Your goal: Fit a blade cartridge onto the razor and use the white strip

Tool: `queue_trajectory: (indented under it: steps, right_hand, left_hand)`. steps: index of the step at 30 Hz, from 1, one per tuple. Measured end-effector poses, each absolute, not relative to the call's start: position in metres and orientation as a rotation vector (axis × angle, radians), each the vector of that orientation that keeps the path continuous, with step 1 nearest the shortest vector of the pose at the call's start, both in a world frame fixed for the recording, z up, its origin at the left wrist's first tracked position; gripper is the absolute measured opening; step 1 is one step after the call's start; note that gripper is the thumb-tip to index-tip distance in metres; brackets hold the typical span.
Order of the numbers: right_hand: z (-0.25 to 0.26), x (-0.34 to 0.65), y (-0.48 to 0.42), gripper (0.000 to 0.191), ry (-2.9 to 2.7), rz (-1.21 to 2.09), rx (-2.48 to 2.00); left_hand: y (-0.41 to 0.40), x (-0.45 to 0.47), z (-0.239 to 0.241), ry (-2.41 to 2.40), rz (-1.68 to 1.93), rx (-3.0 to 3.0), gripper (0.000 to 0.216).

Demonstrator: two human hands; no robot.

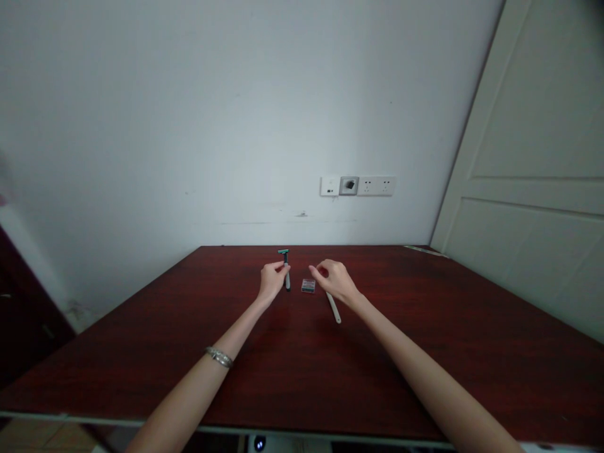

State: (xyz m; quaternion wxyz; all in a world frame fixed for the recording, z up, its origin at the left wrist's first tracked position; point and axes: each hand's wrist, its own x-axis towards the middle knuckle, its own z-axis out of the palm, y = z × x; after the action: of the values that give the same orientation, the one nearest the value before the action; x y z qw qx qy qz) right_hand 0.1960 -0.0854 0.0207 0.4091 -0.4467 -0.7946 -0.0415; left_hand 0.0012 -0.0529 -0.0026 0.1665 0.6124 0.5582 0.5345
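Note:
My left hand [272, 280] pinches a razor [287, 275] by its handle between thumb and fingers. The razor stands nearly upright, its green-and-black head on top and its dark handle end pointing down. To the right of it lies a small clear case [308, 286] with dark contents. My right hand [336, 280] hovers just right of this case, its fingers curved and the thumb apart from them, with nothing visible between. Below that hand a slim white handle [334, 308] with a hole at its end lies on the table; its far end is hidden behind the hand.
The dark red wooden table [189, 333] meets a white wall at its back edge. Wall sockets [376, 185] sit above it. A thin, light strip [425, 251] lies at the far right corner, beside a white panelled door [533, 189].

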Motion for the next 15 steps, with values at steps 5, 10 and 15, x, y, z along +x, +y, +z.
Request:
queue_trajectory:
  steps: [5,10,15]
  right_hand:
    - [0.013,0.208,-0.072,0.044,-1.955,-0.067,-1.193]
    - [0.009,0.213,-0.068,0.046,-1.949,-0.077,-1.275]
    - [0.006,0.218,-0.063,0.045,-1.996,-0.053,-1.402]
  left_hand:
    - [-0.049,0.0,-0.003,1.714,1.332,1.808,0.022]
    - [-0.047,0.008,0.0,1.889,1.055,1.933,0.016]
    - [-0.035,0.014,-0.004,2.007,0.743,1.981,0.014]
